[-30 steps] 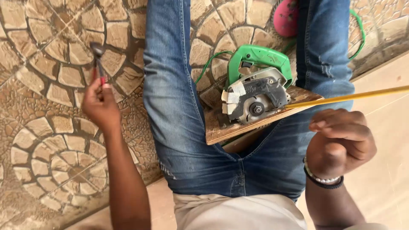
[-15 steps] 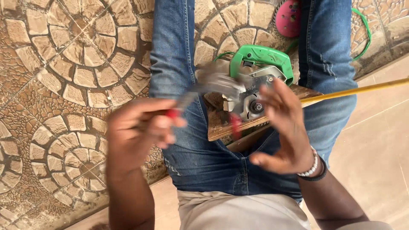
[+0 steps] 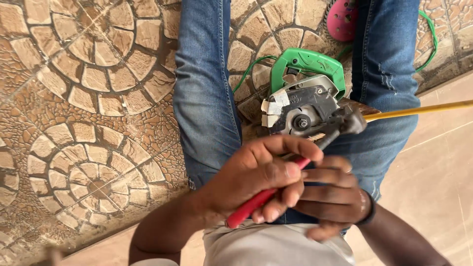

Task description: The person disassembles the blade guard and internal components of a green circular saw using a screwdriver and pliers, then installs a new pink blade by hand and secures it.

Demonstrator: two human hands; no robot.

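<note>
Over the lap, both hands hold red-handled pliers point(image 3: 295, 167) with a grey metal head. Left hand point(image 3: 256, 180) fingers wrap tight around the red grips; right hand point(image 3: 330, 197) fingers curl just under them. Behind sits a green power saw point(image 3: 303, 96) (white tape stuck on its grey cover) on a wooden board point(image 3: 367, 109). Yellow tape point(image 3: 423, 109) stretches right. Pink sandal point(image 3: 343, 18) lies on the patterned floor point(image 3: 88, 123).

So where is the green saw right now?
In the head view, the green saw sits just above centre, on the patterned floor between the person's jeans-clad legs, right beyond the left hand gripping red-handled pliers.
</note>
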